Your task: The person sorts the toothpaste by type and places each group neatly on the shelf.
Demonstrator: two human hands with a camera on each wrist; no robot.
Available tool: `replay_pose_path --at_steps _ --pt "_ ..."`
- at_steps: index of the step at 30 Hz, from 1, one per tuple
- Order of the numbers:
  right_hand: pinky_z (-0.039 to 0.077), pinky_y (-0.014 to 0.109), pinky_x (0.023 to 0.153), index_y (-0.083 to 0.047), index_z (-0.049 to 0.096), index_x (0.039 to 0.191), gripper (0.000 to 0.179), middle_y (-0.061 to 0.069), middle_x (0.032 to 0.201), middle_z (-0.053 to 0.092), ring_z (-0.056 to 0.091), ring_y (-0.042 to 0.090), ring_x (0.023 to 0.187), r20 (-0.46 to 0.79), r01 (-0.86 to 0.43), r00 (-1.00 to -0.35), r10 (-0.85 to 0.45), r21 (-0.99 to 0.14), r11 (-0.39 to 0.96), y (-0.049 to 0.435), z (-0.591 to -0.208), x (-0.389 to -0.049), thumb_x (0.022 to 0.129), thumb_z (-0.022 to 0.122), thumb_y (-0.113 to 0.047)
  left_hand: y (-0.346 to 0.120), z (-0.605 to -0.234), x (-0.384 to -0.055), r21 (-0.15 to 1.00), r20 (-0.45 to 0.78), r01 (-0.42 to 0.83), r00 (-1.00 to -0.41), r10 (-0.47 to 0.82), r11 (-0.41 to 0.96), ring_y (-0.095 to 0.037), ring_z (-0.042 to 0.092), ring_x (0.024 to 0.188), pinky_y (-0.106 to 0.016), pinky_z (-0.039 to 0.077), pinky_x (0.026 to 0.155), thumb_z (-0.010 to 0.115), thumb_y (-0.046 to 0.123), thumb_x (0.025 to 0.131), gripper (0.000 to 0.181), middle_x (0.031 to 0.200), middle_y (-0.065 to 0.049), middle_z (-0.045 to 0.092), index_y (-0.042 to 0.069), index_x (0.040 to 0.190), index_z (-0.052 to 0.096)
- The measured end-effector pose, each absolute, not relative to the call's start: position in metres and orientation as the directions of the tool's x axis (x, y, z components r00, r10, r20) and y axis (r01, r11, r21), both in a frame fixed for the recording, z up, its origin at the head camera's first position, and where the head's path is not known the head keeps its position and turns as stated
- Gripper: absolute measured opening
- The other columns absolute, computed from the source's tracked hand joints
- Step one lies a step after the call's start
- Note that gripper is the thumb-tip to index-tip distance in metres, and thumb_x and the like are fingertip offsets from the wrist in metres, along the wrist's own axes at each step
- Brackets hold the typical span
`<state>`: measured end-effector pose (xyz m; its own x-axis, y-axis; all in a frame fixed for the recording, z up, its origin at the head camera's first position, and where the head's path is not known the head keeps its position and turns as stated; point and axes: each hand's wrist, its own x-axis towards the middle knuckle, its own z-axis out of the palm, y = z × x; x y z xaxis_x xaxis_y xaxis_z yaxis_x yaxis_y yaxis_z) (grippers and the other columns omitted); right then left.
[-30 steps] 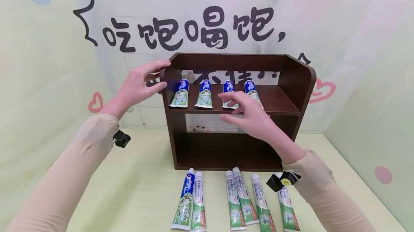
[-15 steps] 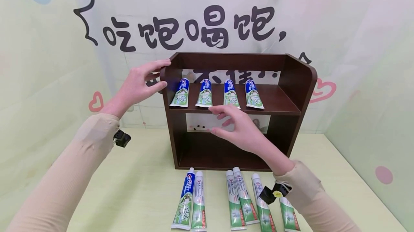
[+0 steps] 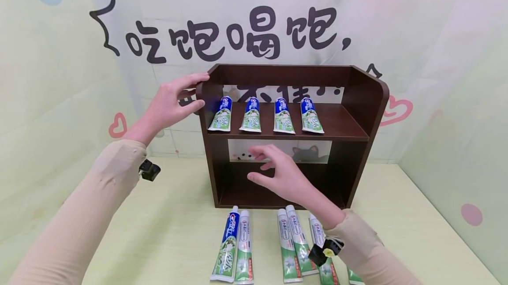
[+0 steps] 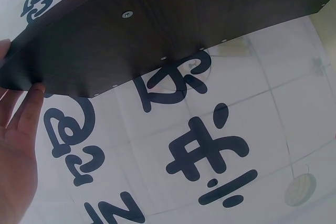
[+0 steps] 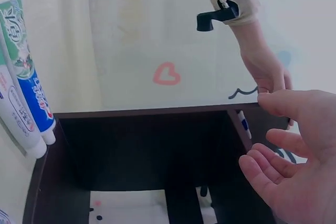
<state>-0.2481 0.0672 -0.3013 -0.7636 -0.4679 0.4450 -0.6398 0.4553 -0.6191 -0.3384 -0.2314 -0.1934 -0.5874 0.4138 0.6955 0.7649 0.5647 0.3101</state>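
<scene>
A dark brown two-tier shelf (image 3: 367,104) stands on the table, several blue-and-green toothpaste tubes (image 3: 252,117) lying in a row on its upper tier. My left hand (image 3: 168,104) holds the top of the shelf's left side panel, thumb and fingers on either side of its edge, as the left wrist view also shows. My right hand (image 3: 283,174) hovers in front of the lower compartment, fingers loosely bent and holding nothing. Below it on the table lie a blue-and-green toothpaste tube (image 3: 226,247) and several white-and-green toothpaste tubes (image 3: 244,249), some partly hidden by the right forearm.
A pale table (image 3: 158,223) extends around the shelf. Behind it hangs a light backdrop (image 3: 373,16) with black lettering and coloured spots. A black camera (image 3: 149,170) is strapped at the left wrist, another camera (image 3: 325,249) at the right.
My right hand has come down and left, away from the upper-tier tubes to the front of the lower compartment. The left hand stays on the shelf, and the tubes have not moved.
</scene>
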Motion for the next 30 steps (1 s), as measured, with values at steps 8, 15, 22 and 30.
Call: replay_pose_path --at_steps 8,15,22,30 --pt "0.058 0.038 0.099 -0.014 0.053 0.138 0.054 0.005 0.135 0.058 0.058 0.020 0.118 0.432 -0.621 -0.774 -0.464 -0.660 0.423 0.059 -0.319 -0.245 0.089 0.075 -0.020 -0.232 -0.193 -0.337 0.312 0.696 0.763 -0.589 0.411 0.566 -0.024 0.060 0.124 -0.027 0.055 0.100 0.072 0.002 0.086 0.054 0.144 -0.008 0.057 0.010 0.138 0.058" --pt "0.058 0.037 0.100 -0.017 0.052 0.138 0.056 0.002 0.136 0.058 0.059 0.018 0.117 0.388 -0.580 -0.800 -0.458 -0.697 0.421 0.051 -0.332 -0.243 0.087 0.076 -0.019 -0.231 -0.193 -0.336 0.303 0.696 0.762 -0.587 0.413 0.572 -0.024 0.060 0.124 -0.026 0.055 0.100 0.072 0.003 0.087 0.053 0.144 -0.009 0.057 0.008 0.137 0.058" --pt "0.057 0.040 0.102 -0.015 0.051 0.139 0.057 0.005 0.137 0.057 0.058 0.020 0.120 0.362 -0.556 -0.809 -0.463 -0.727 0.403 0.046 -0.344 -0.241 0.088 0.075 -0.018 -0.231 -0.193 -0.337 0.308 0.694 0.760 -0.591 0.411 0.572 -0.025 0.060 0.124 -0.023 0.055 0.100 0.072 0.002 0.087 0.052 0.144 -0.009 0.057 0.008 0.137 0.058" --pt "0.057 0.035 0.102 -0.018 0.050 0.141 0.059 0.005 0.138 0.057 0.057 0.019 0.121 0.332 -0.529 -0.822 -0.463 -0.746 0.405 0.040 -0.360 -0.241 0.088 0.075 -0.019 -0.231 -0.194 -0.338 0.309 0.697 0.763 -0.588 0.411 0.568 -0.024 0.060 0.123 -0.026 0.055 0.101 0.071 0.002 0.087 0.053 0.144 -0.009 0.057 0.008 0.137 0.058"
